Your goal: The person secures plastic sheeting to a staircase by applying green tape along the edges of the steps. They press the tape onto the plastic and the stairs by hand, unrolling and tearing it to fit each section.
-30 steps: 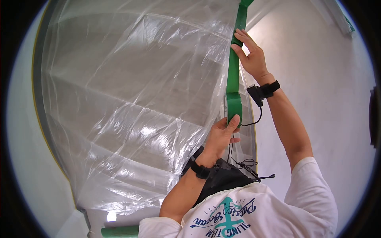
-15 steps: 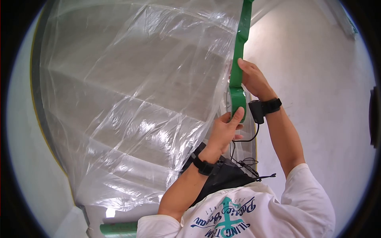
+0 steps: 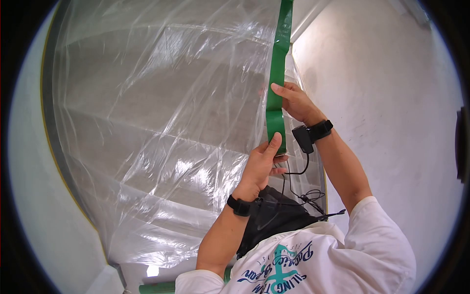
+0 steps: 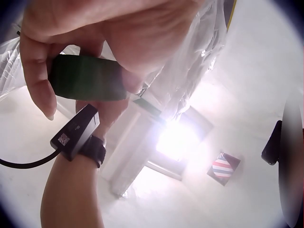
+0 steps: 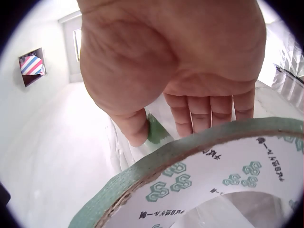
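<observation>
A clear plastic sheet has a green tape strip running down its right edge to a tape roll. My left hand grips the roll, thumb on its green face; the left wrist view also has the roll between thumb and fingers. Higher on the strip, my right hand has its thumb on the front and its fingers behind the edge. In the right wrist view, the thumb of that hand touches green tape, above the roll's printed core.
Black cables hang near my waist. A pale wall stands on the right, and a dark border with a yellow edge curves along the left. A green cylindrical object lies at the lower left. A striped picture shows in the left wrist view.
My right hand has come down the strip, its thumb now lying on the tape front. Both hands and the roll have shifted a little left in the head view.
</observation>
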